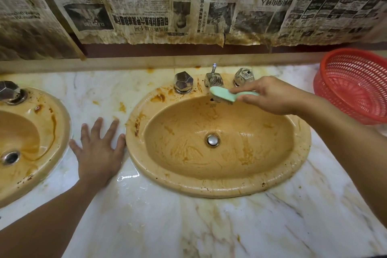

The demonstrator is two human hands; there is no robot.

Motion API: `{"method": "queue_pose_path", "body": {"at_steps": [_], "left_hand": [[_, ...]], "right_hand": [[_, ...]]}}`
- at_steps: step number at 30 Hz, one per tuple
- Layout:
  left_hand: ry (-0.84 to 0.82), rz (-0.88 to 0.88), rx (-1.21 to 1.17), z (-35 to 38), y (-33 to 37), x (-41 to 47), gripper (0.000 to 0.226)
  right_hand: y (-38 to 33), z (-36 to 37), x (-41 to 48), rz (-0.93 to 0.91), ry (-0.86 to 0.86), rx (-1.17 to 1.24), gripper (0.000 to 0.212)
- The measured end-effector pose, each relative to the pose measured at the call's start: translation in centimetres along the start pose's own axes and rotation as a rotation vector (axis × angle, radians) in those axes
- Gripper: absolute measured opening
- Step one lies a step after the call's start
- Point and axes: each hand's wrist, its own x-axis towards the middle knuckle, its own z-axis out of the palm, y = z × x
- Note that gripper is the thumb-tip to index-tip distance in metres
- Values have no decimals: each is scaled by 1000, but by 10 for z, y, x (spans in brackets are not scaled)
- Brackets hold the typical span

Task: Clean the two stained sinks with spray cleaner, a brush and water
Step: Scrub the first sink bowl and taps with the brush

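Red mesh basket on marble counter; stained newspapers, perhaps taped, above.

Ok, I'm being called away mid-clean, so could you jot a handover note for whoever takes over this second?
Right hand grips the pale green plastic scrub brush, bristles down at the back rim of the right tan oval sink, just under its chrome spout. Left hand lies flat, fingers spread, on the white marble counter between the sinks.
Done: right bowl looks scrubbed but smeary.
To do: rust-brown stains on its rim, the whole left tan sink, rinsing. Spray cleaner is not in view.
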Motion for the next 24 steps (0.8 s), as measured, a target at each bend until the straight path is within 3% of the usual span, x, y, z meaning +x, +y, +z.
{"method": "queue_pose_path", "body": {"at_steps": [7, 16, 20, 24], "left_hand": [[1, 0, -6, 0, 0, 0, 65], [2, -1, 1, 2, -2, 1, 65], [3, 0, -2, 1, -1, 0, 65], [5, -7, -6, 1, 1, -1, 65]], "right_hand": [[-10, 45, 4, 68, 248, 186, 39], [-17, 81, -18, 167, 316, 276, 45], [-28, 72, -4, 148, 321, 357, 42], [-5, 42, 11, 250, 327, 477, 33]]}}
